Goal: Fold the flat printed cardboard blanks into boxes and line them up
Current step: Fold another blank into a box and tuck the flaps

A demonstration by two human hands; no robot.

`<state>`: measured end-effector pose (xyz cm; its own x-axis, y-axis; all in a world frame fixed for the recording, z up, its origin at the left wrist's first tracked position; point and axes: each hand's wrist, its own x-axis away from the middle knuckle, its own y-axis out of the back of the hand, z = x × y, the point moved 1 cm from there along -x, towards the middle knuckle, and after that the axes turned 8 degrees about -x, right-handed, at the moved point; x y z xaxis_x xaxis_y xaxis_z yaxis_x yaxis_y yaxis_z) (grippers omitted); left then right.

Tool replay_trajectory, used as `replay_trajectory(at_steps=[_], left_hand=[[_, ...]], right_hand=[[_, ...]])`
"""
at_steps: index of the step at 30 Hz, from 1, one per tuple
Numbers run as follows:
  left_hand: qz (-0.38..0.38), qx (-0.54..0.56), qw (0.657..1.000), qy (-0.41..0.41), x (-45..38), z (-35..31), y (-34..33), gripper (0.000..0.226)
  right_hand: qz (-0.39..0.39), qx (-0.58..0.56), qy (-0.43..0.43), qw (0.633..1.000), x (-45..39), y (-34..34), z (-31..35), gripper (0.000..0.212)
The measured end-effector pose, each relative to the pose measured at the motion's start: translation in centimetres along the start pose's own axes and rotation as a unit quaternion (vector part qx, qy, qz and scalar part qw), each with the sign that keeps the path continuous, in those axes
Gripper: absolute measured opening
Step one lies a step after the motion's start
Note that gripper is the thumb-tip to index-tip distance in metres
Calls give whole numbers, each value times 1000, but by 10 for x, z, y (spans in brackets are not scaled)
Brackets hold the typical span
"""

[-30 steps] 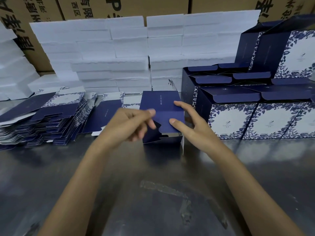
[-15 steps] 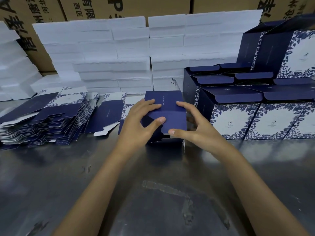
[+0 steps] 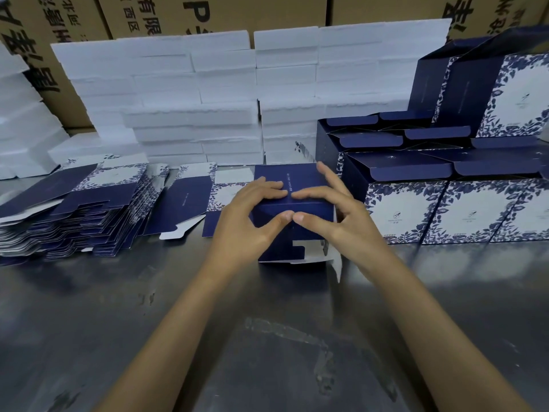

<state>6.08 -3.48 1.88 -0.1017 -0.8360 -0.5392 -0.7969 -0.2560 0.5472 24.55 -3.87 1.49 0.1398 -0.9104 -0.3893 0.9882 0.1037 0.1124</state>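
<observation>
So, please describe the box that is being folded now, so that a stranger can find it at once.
Start at the wall of white foam slabs behind the steel table. Just in front of it, at the table's middle, stands the half-folded box, between the pile of flat blanks and the finished boxes. Only this one has both hands, left hand and right hand, on it.

Scuffed grey metal table [image 3: 118,337]. At left, fanned pile of flat blanks [image 3: 74,215]; just beside it, two loose blanks [image 3: 184,203] lying flat. At centre, half-folded navy box [image 3: 297,233], standing on the surface. At right, row of folded boxes [image 3: 445,209], touching side by side, more stacked on top. Behind, white foam blocks [image 3: 193,108] piled high; brown cartons [image 3: 74,31] at rear.
</observation>
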Motion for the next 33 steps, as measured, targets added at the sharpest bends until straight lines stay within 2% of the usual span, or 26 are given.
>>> replay_trajectory(at_steps=[6, 11, 17, 21, 25, 29, 33], left_hand=[[-7, 57, 998, 14, -2, -1, -3, 21], [-31, 64, 997, 23, -1, -1, -10, 19], [20, 122, 991, 43, -6, 8, 1, 20], [4, 116, 993, 36, -5, 6, -5, 18], [62, 145, 987, 41, -8, 11, 4, 24], [56, 141, 988, 33, -9, 10, 5, 27], [102, 141, 984, 29, -11, 12, 12, 27]], right_hand=[[-44, -22, 3, 999, -1, -4, 0, 22], [-68, -20, 4, 997, -3, -9, -2, 23], [-40, -74, -26, 996, -2, 3, -2, 23], [-58, -81, -23, 995, -2, 4, -5, 19], [-26, -111, -40, 993, -3, 10, -6, 22], [-33, -112, -33, 993, -3, 9, -8, 20], [-14, -121, -41, 992, -5, 16, -9, 22]])
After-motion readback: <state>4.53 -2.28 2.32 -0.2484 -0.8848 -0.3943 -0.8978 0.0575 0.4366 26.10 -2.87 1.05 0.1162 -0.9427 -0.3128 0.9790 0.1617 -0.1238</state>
